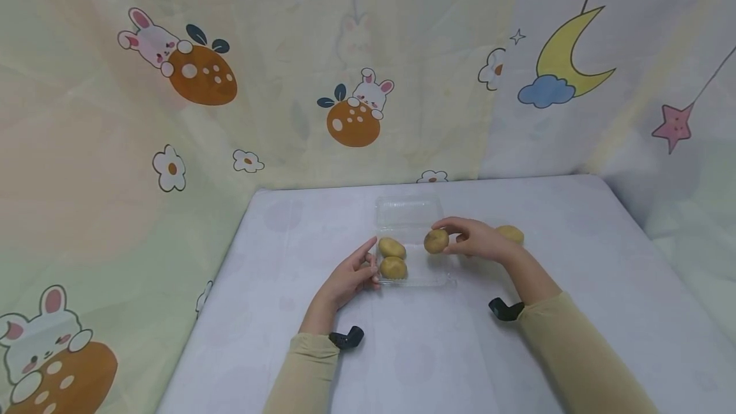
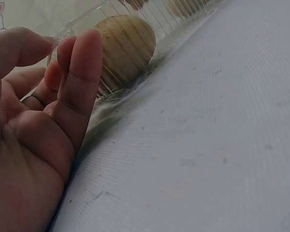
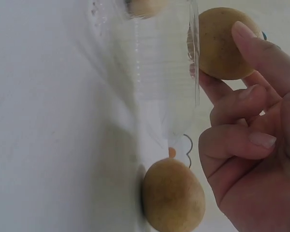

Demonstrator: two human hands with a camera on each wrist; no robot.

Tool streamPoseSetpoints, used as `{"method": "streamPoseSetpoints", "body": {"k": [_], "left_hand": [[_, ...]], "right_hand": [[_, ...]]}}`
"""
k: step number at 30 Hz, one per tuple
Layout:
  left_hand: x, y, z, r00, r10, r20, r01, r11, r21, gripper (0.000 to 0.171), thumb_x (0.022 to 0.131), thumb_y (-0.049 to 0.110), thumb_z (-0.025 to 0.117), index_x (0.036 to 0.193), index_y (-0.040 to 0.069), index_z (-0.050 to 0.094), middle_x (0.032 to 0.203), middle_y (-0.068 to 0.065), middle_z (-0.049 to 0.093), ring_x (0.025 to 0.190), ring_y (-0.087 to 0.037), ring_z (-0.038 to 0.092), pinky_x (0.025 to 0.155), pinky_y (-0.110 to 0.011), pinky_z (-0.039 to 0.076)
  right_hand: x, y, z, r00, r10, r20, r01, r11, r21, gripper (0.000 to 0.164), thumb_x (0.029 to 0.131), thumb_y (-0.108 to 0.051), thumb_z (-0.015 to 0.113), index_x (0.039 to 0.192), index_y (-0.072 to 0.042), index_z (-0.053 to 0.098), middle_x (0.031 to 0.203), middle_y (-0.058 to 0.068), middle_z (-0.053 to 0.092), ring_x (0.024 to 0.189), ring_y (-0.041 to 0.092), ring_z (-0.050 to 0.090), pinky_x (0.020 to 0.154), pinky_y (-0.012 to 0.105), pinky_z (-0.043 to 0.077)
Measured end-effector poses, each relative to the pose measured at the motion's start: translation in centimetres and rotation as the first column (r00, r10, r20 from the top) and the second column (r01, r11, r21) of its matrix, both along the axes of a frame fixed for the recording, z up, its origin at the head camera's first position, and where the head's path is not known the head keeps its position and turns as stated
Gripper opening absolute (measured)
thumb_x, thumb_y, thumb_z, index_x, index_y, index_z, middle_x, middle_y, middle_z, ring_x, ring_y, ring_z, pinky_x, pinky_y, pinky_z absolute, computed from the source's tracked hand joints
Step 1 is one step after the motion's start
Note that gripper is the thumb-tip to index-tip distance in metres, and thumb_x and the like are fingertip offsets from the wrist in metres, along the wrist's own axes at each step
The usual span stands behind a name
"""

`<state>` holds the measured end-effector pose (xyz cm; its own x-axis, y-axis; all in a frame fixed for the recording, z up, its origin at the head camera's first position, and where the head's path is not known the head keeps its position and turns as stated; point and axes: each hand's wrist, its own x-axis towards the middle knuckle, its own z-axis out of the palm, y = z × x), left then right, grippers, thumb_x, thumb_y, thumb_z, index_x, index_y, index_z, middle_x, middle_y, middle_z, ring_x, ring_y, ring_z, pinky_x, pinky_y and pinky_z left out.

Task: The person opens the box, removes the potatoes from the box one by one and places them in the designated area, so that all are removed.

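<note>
A clear plastic clamshell box (image 1: 422, 276) lies on the table, its lid (image 1: 409, 211) folded open toward the back. Two potatoes sit along its left side, a rear potato (image 1: 392, 247) and a front potato (image 1: 393, 268). My left hand (image 1: 352, 278) holds the box by its left wall, index finger stretched along the side. Between thumb and fingertips, my right hand (image 1: 476, 239) pinches a third potato (image 1: 436, 241) above the right part of the box. Another potato (image 3: 174, 195) rests on the table, partly hidden behind the right hand in the head view.
A white cloth covers the table (image 1: 425, 350). Behind it hangs a printed curtain (image 1: 287, 82) with rabbits, flowers and a moon. Black camera mounts, a left mount (image 1: 347, 337) and a right mount (image 1: 506, 309), stick out at the wrists.
</note>
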<state>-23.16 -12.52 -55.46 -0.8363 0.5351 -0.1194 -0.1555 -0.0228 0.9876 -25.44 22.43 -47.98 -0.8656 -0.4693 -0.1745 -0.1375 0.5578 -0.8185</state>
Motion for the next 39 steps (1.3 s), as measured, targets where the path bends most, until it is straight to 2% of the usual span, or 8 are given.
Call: {"method": "streamPoseSetpoints", "body": {"k": [4,8,12,14,20,25,31,39], "left_hand": [[0.0,0.0,0.1,1.0,0.003,0.004,-0.003,1.0,-0.003,0.071,0.097,0.011,0.059,0.157,0.029,0.025,0.105,0.0,0.044,0.081,-0.011,0.06,0.079,-0.032,0.061],[0.1,0.0,0.2,1.0,0.006,0.013,-0.006,1.0,0.0,0.071,0.097,0.011,0.059,0.157,0.03,0.026,0.105,0.0,0.044,0.081,-0.012,0.06,0.08,-0.033,0.06],[0.1,0.1,0.1,1.0,0.007,0.016,-0.007,1.0,0.002,0.07,0.098,0.011,0.059,0.157,0.03,0.026,0.105,0.0,0.044,0.081,-0.013,0.06,0.08,-0.033,0.06],[0.0,0.1,0.0,1.0,0.008,0.016,-0.008,1.0,0.001,0.071,0.098,0.01,0.058,0.157,0.029,0.025,0.105,0.0,0.044,0.081,-0.013,0.06,0.08,-0.033,0.06],[0.1,0.1,0.1,1.0,0.009,0.02,-0.009,1.0,0.003,0.072,0.097,0.01,0.059,0.157,0.029,0.025,0.105,0.0,0.044,0.08,-0.012,0.059,0.079,-0.032,0.06],[0.1,0.2,0.1,1.0,0.01,0.021,-0.01,1.0,0.005,0.073,0.096,0.011,0.06,0.158,0.028,0.024,0.105,0.0,0.045,0.08,-0.012,0.06,0.079,-0.031,0.06],[0.1,0.3,0.1,1.0,0.009,0.021,-0.009,1.0,-0.002,0.072,0.097,0.011,0.059,0.157,0.03,0.025,0.105,0.0,0.044,0.08,-0.012,0.059,0.079,-0.031,0.06],[0.2,0.3,0.2,0.999,0.032,0.019,-0.032,0.999,-0.01,0.069,0.097,0.008,0.058,0.155,0.034,0.03,0.104,0.0,0.045,0.08,-0.012,0.059,0.079,-0.032,0.06]], "right_hand": [[0.7,1.1,-0.4,0.999,-0.023,-0.033,0.022,0.999,-0.037,0.054,0.084,-0.03,0.078,0.133,-0.03,0.056,0.136,0.006,0.057,0.065,0.02,0.051,0.059,0.028,0.049],[1.7,2.2,-0.8,0.995,-0.053,-0.082,0.048,0.997,-0.058,0.055,0.083,-0.032,0.079,0.133,-0.027,0.057,0.137,0.005,0.057,0.096,0.026,0.056,0.074,0.029,0.05],[2.7,3.4,-1.3,0.988,-0.093,-0.12,0.087,0.995,-0.054,0.054,0.083,-0.031,0.079,0.133,-0.027,0.057,0.136,0.0,0.058,0.122,0.024,0.05,0.089,0.03,0.048],[3.2,4.1,-1.6,0.987,-0.103,-0.121,0.094,0.993,-0.077,0.054,0.083,-0.026,0.079,0.133,-0.026,0.057,0.135,0.001,0.057,0.116,0.021,0.052,0.087,0.028,0.049],[4.4,6.3,-3.1,0.983,-0.152,-0.099,0.143,0.985,-0.101,0.058,0.082,-0.021,0.08,0.135,-0.02,0.054,0.127,0.013,0.057,0.073,0.014,0.051,0.063,0.025,0.047],[5.1,7.8,-3.6,0.969,-0.218,-0.112,0.218,0.976,-0.019,0.062,0.081,-0.036,0.08,0.136,-0.025,0.054,0.112,0.008,0.054,0.076,0.013,0.05,0.063,0.024,0.046],[5.7,9.9,-3.4,0.958,-0.262,-0.115,0.253,0.963,-0.087,0.064,0.083,-0.034,0.079,0.14,-0.026,0.05,0.131,0.001,0.05,0.089,0.013,0.053,0.069,0.023,0.051],[6.0,10.5,-3.9,0.968,-0.237,-0.082,0.225,0.965,-0.132,0.062,0.086,-0.021,0.076,0.141,-0.011,0.048,0.136,0.02,0.05,0.077,0.012,0.055,0.068,0.024,0.05]]}}
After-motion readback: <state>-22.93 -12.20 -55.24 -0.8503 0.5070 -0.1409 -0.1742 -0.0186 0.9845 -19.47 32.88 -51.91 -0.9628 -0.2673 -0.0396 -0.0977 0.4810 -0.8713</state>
